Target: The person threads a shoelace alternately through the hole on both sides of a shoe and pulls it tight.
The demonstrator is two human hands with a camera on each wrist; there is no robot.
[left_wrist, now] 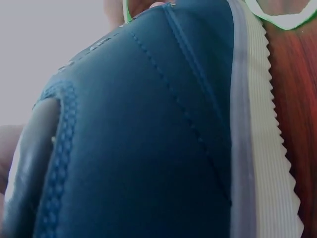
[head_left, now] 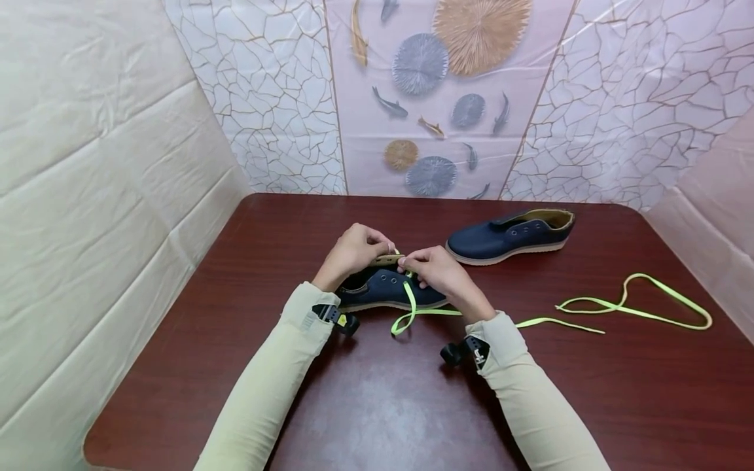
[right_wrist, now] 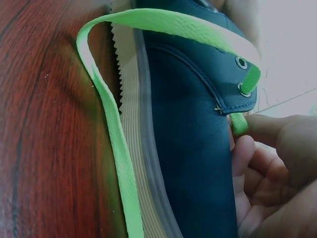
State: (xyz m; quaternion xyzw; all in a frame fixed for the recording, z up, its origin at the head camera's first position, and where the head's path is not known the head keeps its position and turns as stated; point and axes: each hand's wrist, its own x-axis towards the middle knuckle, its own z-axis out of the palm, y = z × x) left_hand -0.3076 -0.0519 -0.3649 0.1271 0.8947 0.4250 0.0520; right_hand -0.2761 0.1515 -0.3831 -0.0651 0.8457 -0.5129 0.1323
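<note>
the right hand [head_left: 438, 269] pinches the lace [right_wrist: 239, 123] between thumb and finger atop the shoe [head_left: 383, 292]. i can't tell if the left hand [head_left: 355, 250] above it grips anything.

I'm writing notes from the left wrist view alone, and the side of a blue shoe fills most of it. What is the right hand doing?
Observer: The right hand pinches a green lace beneath the front end of the eyelet flap.
Operator: Anything beyond that, farther back?
Observer: Yes, a second navy shoe stands farther back and to the right.
Operator: And over at the far right?
Observer: A separate loose lace lies on the table, crossing over itself.
</note>
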